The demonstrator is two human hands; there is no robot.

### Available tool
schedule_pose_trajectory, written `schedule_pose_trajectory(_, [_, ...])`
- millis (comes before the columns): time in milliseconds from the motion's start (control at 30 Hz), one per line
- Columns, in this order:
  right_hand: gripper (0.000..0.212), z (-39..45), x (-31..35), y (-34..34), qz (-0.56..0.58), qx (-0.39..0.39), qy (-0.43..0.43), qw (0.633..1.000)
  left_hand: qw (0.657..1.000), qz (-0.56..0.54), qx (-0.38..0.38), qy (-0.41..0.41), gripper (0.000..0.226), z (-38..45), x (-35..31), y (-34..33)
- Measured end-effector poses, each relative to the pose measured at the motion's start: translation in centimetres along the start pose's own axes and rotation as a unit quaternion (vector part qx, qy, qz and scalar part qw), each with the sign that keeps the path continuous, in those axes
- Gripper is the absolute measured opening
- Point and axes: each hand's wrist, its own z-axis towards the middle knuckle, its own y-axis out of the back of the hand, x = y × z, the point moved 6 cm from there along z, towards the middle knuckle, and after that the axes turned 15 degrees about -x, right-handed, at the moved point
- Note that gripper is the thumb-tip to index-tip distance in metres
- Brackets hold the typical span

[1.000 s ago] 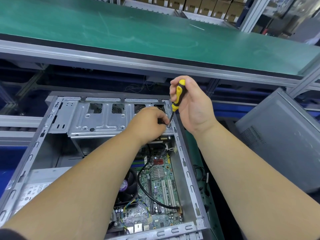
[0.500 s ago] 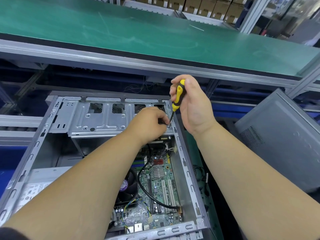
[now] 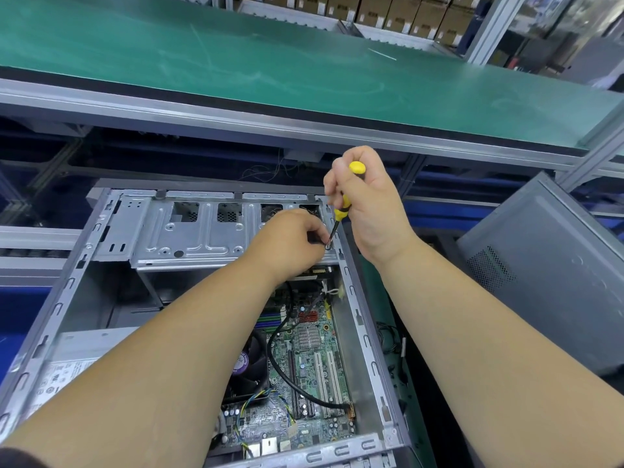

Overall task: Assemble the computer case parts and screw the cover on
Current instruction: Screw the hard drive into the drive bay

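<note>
Green circuitry fills the nearest part of the view: a motherboard (image 3: pixel 314 376) lies in the floor of the open grey steel computer case (image 3: pixel 366 336), at about 6 o'clock, with a black cable (image 3: pixel 280 359) looping across it and a black cooling fan (image 3: pixel 251 366) just to its 9 o'clock side. A white-labelled silver power supply (image 3: pixel 67 363) sits in the case at 8 o'clock.

Farther in, a silver stamped-metal drive bracket (image 3: pixel 196 231) spans the case's far end. The left hand (image 3: pixel 290 239) rests on the bracket's 3 o'clock corner, fingers curled and pinched at the small screw (image 3: pixel 327 245) there. The right hand (image 3: pixel 368 204), just toward 1 o'clock of it, is wrapped round the yellow-and-black handled screwdriver (image 3: pixel 342 211), which stands tilted with its tip on the screw.

At 3 o'clock, apart from the case, a grey metal side cover (image 3: pixel 547 265) with a perforated vent patch leans tilted.

Beyond, at 12 o'clock, a green-matted workbench (image 3: pixel 270 62) with an aluminium edge runs across, and brown cardboard boxes (image 3: pixel 388 11) line the shelf behind it.
</note>
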Motion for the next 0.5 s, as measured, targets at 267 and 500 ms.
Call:
schedule_pose_trajectory(267, [0.015, 0.0, -0.14, 0.48, 0.024, 0.009, -0.012, 1.0, 1.0, 0.001, -0.002, -0.003, 0.021, 0.12, 0.14, -0.1])
schedule_pose_trajectory(500, [0.018, 0.04, 0.13, 0.23, -0.005, 0.009, 0.017, 1.0, 1.0, -0.006, 0.002, 0.008, 0.025, 0.02, 0.12, -0.07])
